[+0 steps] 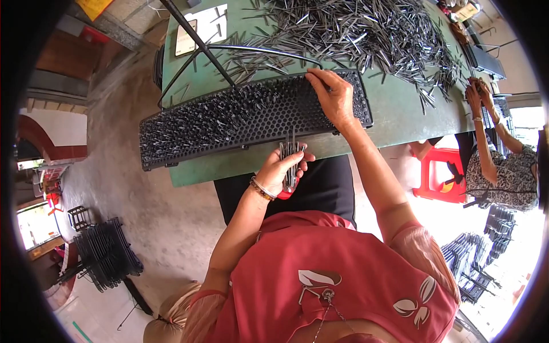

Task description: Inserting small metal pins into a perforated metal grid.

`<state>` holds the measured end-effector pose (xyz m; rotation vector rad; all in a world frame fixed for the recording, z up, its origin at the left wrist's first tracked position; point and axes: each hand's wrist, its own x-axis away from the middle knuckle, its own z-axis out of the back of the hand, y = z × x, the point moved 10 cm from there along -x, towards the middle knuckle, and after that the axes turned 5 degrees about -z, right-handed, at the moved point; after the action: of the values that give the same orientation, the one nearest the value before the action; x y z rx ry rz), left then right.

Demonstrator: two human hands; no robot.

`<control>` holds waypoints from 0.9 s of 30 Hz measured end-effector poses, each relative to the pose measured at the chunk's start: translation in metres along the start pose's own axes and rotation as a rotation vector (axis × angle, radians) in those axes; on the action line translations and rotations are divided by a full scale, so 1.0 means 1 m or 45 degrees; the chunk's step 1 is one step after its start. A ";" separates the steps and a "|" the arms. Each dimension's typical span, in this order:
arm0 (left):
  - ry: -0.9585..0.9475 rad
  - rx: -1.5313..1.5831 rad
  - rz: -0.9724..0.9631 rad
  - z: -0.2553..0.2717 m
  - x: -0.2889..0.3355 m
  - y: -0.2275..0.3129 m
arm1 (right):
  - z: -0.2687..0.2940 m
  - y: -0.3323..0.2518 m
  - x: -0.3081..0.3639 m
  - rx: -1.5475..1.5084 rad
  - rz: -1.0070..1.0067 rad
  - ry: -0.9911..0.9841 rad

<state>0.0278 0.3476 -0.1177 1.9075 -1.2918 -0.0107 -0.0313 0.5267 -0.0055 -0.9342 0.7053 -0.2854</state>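
A long black perforated panel (269, 123) lies slanted along the near side of the green table. Its left part is densely filled with short upright dark pieces, while round holes show bare toward the right. My left hand (280, 170) is closed round a bundle of thin dark strips (291, 171), just below the panel's near edge. Two or so strips stick up from the bundle over the panel. My right hand (337, 100) reaches over the panel's right part, its fingers drawn together at the far edge. What these fingertips hold, if anything, is hidden.
A large heap of dark strips (366, 28) covers the far part of the green table (394, 106). Black bent tubes (200, 43) rise behind the panel. A phone (186, 38) lies at far left. At right, another person's hands (477, 97) work near a red stool (437, 171).
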 end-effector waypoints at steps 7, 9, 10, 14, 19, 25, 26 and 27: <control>0.023 0.031 -0.010 -0.003 0.002 0.003 | -0.014 -0.027 0.009 0.295 0.359 -0.134; 0.047 0.056 0.002 -0.004 0.003 0.004 | -0.016 -0.033 0.011 0.378 0.395 -0.164; 0.052 0.031 -0.011 -0.005 0.003 0.005 | -0.011 -0.035 0.010 0.376 0.380 -0.116; 0.008 -0.007 -0.093 -0.009 0.003 0.013 | -0.003 -0.036 0.014 0.208 0.120 -0.258; -0.098 -0.080 -0.195 -0.026 0.002 0.025 | -0.038 -0.013 0.067 -0.378 -0.658 -0.903; -0.070 0.037 -0.071 -0.026 -0.009 0.010 | 0.000 0.008 0.029 -0.459 -0.630 -0.485; -0.055 0.059 -0.048 -0.026 -0.012 0.007 | 0.008 0.011 0.019 -0.398 -0.578 -0.365; -0.040 0.080 -0.027 -0.025 -0.015 0.004 | 0.016 0.014 0.009 -0.337 -0.525 -0.246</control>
<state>0.0282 0.3738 -0.1041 1.9815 -1.3070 -0.0107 -0.0151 0.5400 -0.0147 -1.3423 0.3722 -0.4649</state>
